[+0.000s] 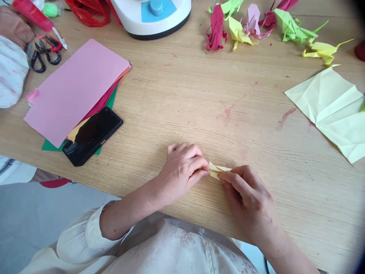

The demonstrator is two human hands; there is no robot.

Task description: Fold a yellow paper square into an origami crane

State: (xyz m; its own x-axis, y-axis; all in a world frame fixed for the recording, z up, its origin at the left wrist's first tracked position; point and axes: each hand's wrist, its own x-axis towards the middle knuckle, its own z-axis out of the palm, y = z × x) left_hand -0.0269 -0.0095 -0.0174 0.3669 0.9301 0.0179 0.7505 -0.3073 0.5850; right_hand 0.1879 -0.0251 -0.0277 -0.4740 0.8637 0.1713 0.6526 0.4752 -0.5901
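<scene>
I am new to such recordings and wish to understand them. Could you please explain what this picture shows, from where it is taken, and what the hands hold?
There is no machine here. A camera on a person's head looks down at a wooden table. The left hand and the right hand pinch a small folded yellow paper between their fingertips. On the table lie a stack of coloured paper, a black phone, scissors, folded paper figures at the far edge, and a creased pale sheet. A white appliance stands at the top. Another person's hand shows at the upper left.
</scene>
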